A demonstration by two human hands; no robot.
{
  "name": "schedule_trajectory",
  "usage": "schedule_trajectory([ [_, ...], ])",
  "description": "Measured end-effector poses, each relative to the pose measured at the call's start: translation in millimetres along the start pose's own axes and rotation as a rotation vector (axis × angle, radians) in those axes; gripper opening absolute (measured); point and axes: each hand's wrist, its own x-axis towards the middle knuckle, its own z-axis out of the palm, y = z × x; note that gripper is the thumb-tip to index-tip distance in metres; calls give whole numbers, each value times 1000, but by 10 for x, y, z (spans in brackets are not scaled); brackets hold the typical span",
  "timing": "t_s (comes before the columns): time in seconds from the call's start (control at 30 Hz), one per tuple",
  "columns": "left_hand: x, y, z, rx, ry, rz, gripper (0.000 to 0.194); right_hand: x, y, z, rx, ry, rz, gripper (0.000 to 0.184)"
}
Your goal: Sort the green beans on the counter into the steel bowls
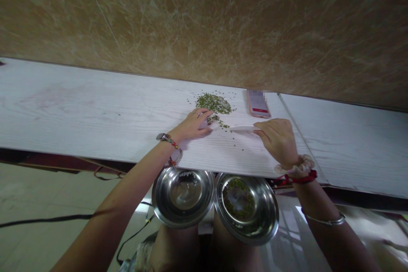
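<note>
Small green beans (214, 103), like mung beans, lie in a loose pile on the white wood-grain tabletop (79, 114), with a thin trail towards the right. Beside the pile's near left edge is my left hand (194, 125), palm down, its thumb apart from its curved fingers. Fingertips touch or hover over the nearest beans; I cannot tell which. My right hand (278, 138) is closed in a pinch on a thin, flat white piece (244, 128). That piece points left, its tip by the trail of beans; its exact kind is unclear.
A phone in a pink case (259, 104) lies behind my right hand. Below the table edge, two steel bowls rest on my legs: the left bowl (159, 204) holds small whitish bits, the right bowl (269, 210) green beans. A brown marbled wall (191, 21) rises behind.
</note>
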Motion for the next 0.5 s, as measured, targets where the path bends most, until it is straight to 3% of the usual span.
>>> schedule_trajectory([
  [0.3, -5, 11, 0, 10, -2, -3, 55, 15, 19, -42, -18, 45, -36, 10],
  [0.5, 0, 9, -5, 10, -9, -7, 55, 41, 18, -19, -38, -2, -43, 11],
])
